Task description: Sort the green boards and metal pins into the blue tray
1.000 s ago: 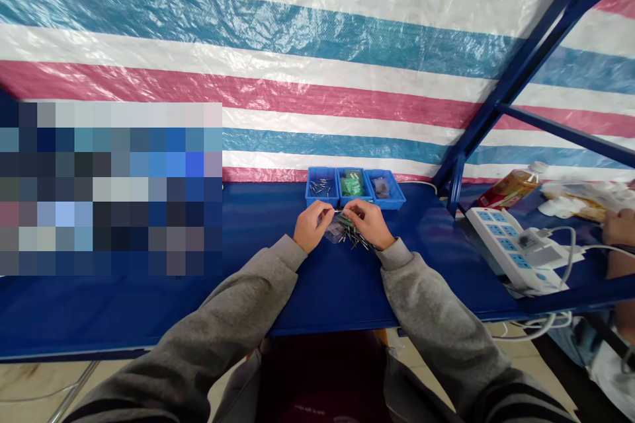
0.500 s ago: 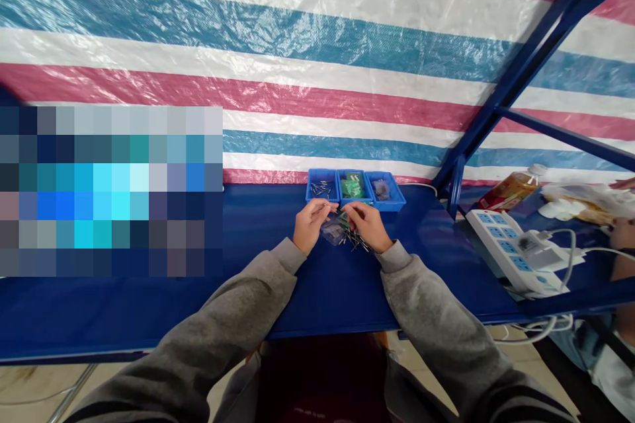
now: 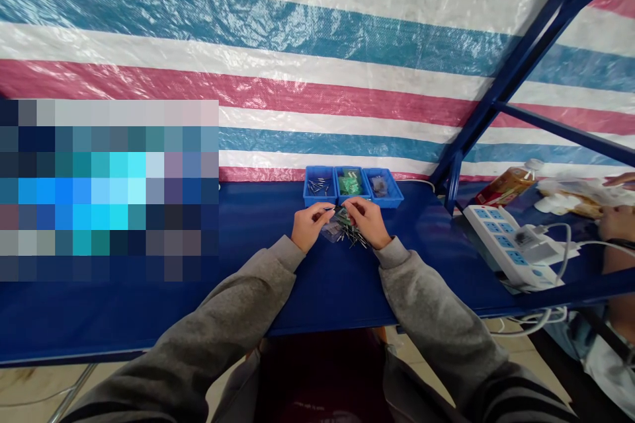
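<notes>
Left hand [image 3: 308,227]: fingertips pinched on a thin pin [image 3: 329,209]. Right hand [image 3: 368,222]: fingers closed on a green part [image 3: 342,214], meeting the pin above the table [image 3: 248,238]. Loose pins [image 3: 353,238] lie beneath. Three blue bins [image 3: 352,186] stand just behind.

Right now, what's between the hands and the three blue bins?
Head view: bare blue tabletop separates the left hand and right hand from the blue bins; the small parts pile lies under the hands.
</notes>
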